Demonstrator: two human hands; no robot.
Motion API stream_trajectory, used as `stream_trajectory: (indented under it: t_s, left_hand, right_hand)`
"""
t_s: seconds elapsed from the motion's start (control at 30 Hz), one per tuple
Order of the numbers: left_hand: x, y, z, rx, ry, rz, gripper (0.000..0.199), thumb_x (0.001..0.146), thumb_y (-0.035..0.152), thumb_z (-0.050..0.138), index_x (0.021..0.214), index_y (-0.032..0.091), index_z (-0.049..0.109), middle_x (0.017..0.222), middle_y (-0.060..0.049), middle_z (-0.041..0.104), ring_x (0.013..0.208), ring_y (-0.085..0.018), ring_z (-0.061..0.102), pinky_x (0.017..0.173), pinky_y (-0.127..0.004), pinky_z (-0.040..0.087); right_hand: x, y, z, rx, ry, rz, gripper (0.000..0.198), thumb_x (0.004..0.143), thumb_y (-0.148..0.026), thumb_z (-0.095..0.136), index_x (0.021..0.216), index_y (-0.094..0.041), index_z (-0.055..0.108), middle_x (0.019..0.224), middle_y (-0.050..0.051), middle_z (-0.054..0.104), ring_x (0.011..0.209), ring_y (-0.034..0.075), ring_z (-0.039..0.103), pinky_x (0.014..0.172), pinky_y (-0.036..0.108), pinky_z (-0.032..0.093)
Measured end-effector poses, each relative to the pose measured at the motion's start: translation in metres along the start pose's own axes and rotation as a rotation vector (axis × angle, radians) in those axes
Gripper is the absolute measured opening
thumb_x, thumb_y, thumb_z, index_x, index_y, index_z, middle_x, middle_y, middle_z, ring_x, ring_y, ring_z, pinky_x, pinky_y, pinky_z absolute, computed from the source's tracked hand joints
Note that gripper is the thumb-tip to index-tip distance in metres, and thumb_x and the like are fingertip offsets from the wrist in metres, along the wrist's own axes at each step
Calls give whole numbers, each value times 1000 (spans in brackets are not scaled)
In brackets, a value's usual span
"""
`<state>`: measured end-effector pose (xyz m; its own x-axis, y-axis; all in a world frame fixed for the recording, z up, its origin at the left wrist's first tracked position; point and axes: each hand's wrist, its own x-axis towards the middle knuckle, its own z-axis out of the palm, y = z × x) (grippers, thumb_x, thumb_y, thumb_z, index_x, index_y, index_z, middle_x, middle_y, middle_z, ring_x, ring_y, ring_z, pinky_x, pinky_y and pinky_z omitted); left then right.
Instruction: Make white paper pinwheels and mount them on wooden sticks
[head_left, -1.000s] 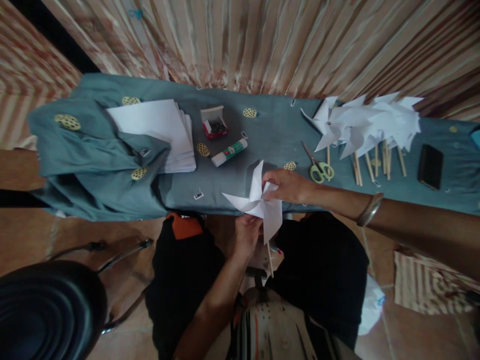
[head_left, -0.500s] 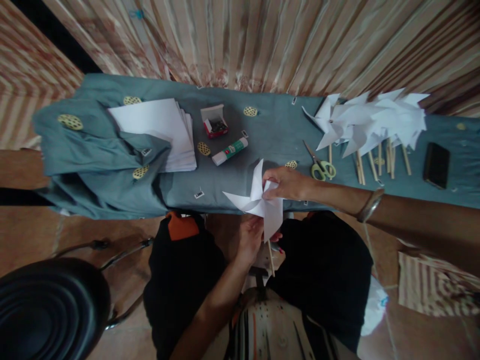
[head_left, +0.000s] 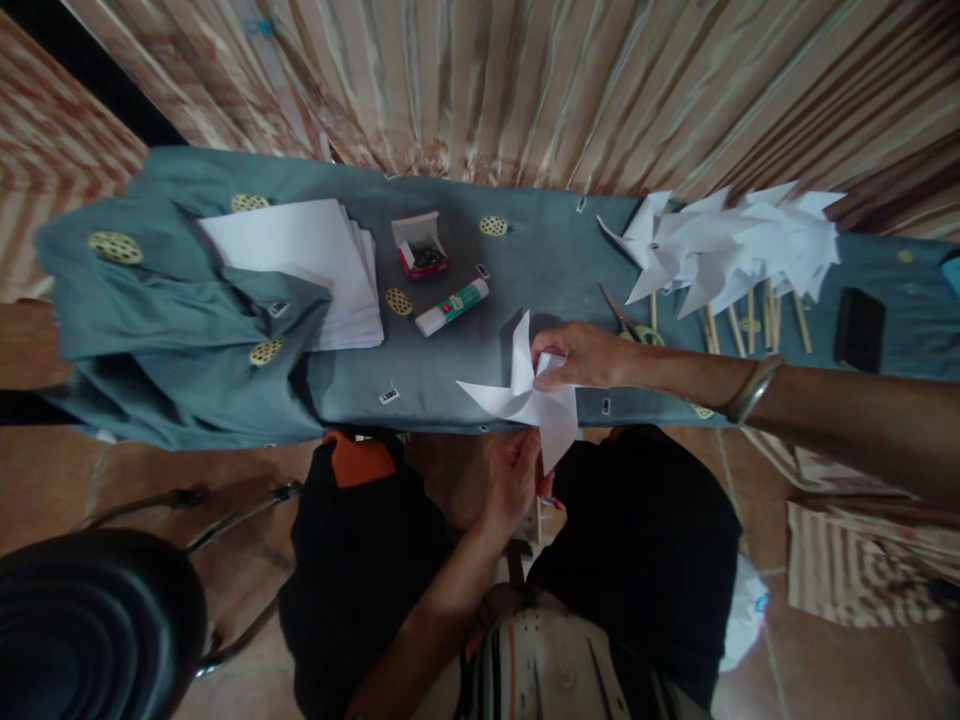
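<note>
A white paper pinwheel [head_left: 504,404] is in both my hands, over the table's front edge and my lap. My right hand [head_left: 577,355] pinches its upper right blade near the centre, thumb and fingers closed on the paper. Below, my left hand [head_left: 511,482] is closed just under the blades, where the pinwheel's stick is mostly hidden by the fingers. Right of my right hand lie green-handled scissors [head_left: 646,336], partly covered by my forearm. A glue stick [head_left: 452,307] lies to the left, beside an open small red box [head_left: 424,262] with dark small pieces inside.
A stack of white paper [head_left: 300,245] lies at the left of the cloth-covered table [head_left: 420,385], partly under a cloth fold. Several pinwheels [head_left: 739,245] are piled at the right, near a dark phone-like object [head_left: 860,330]. A black stool [head_left: 97,620] stands lower left.
Both hands and the pinwheel have shifted slightly right in view. The stick's lower end, plain before below my left hand, is now hard to make out. The scissors are more covered by my forearm.
</note>
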<state>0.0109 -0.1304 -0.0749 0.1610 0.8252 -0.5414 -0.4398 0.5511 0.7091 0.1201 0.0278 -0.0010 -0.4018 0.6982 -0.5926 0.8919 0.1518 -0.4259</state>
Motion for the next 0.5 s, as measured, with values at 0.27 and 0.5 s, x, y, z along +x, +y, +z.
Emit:
stream_trajectory:
  t_s: [0.27,0.5]
  left_hand:
    - [1,-4,0,20,-30,11,65,76,77,55,46,20,47,36,4,40,31,-5,33,38,-23,21]
    - [3,-11,0,-35,-8,-7,62,74,75,60,49,19,47,39,5,40,33,-4,31,37,-23,18]
  right_hand:
    - [8,-5,-15,-204,-141,-98,17,75,-30,73,86,-18,69,74,-1,63,71,15,58,64,27,38]
    - [9,-2,-20,-185,-215,-158,21,80,-31,68,94,-15,68,83,2,68,76,17,61,68,27,40]
